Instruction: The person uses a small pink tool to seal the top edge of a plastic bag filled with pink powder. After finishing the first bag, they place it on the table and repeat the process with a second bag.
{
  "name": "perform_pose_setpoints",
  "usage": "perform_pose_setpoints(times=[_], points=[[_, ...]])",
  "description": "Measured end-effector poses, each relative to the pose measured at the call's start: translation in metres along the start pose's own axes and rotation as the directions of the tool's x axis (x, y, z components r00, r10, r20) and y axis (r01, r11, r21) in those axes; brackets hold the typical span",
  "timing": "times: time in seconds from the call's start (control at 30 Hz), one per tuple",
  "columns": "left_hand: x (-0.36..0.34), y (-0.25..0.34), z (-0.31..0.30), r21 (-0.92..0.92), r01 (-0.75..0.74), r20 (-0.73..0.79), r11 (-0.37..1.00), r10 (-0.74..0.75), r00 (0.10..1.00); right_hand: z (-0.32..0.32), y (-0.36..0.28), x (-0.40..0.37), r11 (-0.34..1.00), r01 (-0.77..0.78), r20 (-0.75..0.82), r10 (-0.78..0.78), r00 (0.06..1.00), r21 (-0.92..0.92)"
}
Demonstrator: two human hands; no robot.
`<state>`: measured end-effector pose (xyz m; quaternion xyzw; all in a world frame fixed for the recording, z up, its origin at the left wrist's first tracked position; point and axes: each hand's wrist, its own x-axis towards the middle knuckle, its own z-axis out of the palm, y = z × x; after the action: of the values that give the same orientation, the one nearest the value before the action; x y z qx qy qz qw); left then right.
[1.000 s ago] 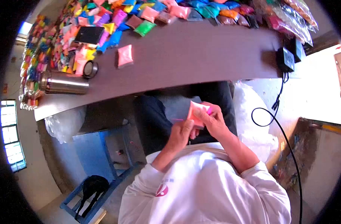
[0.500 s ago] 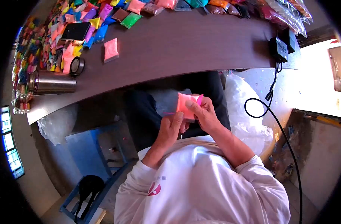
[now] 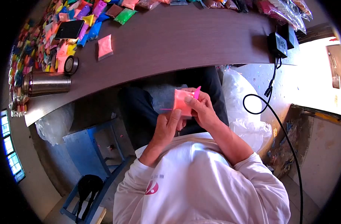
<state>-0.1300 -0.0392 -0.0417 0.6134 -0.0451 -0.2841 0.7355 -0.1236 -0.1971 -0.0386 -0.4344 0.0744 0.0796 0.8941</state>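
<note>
Over my lap, both hands hold a small coral-pink filled plastic packet (image 3: 180, 98). My left hand (image 3: 169, 125) grips its lower left part, thumb on the front face and fingers behind. From the right, my right hand (image 3: 203, 107) pinches the packet with its thumb across the front. A bright magenta strip (image 3: 197, 93) sticks up at the packet's top right corner, beside my right fingers. To the left, a thin pink stick (image 3: 165, 109) juts out above my left hand.
On the brown table (image 3: 159, 41) lie a similar pink packet (image 3: 105, 47), a phone (image 3: 69, 29), a steel flask (image 3: 49, 83), its lid (image 3: 71, 65) and heaps of coloured packets (image 3: 97, 28). A black adapter (image 3: 278, 45) trails a cable. White plastic bags (image 3: 239, 95) stand at right.
The packet is tilted slightly differently, and the magenta strip now stands more upright. Both hands keep their hold. The whole view has shifted slightly.
</note>
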Motion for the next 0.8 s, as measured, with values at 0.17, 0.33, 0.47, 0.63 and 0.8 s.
perform_pose_setpoints(times=[0.17, 0.33, 0.47, 0.63, 0.8], points=[[0.001, -0.001, -0.004, -0.021, 0.005, -0.019, 1.0, -0.005, 1.0, -0.02, 0.013, -0.009, 0.989, -0.072, -0.036, 0.067, 0.997, -0.132], [-0.001, -0.006, -0.001, -0.024, -0.005, 0.008, 1.0, 0.005, 1.0, 0.005, -0.011, -0.01, 0.999, -0.035, 0.006, 0.035, 0.999, -0.033], [0.0, 0.003, -0.001, -0.007, -0.011, 0.01, 1.0, 0.011, 1.0, -0.021, 0.018, -0.006, 0.997, 0.01, -0.041, -0.014, 0.999, -0.078], [0.001, -0.001, 0.001, 0.04, -0.029, 0.024, 0.999, 0.028, 0.999, 0.003, -0.006, -0.004, 0.999, -0.044, 0.038, 0.044, 0.998, -0.005], [0.0, 0.0, 0.004, 0.044, 0.0, -0.018, 0.999, 0.001, 1.0, 0.002, -0.003, -0.005, 1.0, -0.016, 0.062, 0.016, 0.998, -0.01]])
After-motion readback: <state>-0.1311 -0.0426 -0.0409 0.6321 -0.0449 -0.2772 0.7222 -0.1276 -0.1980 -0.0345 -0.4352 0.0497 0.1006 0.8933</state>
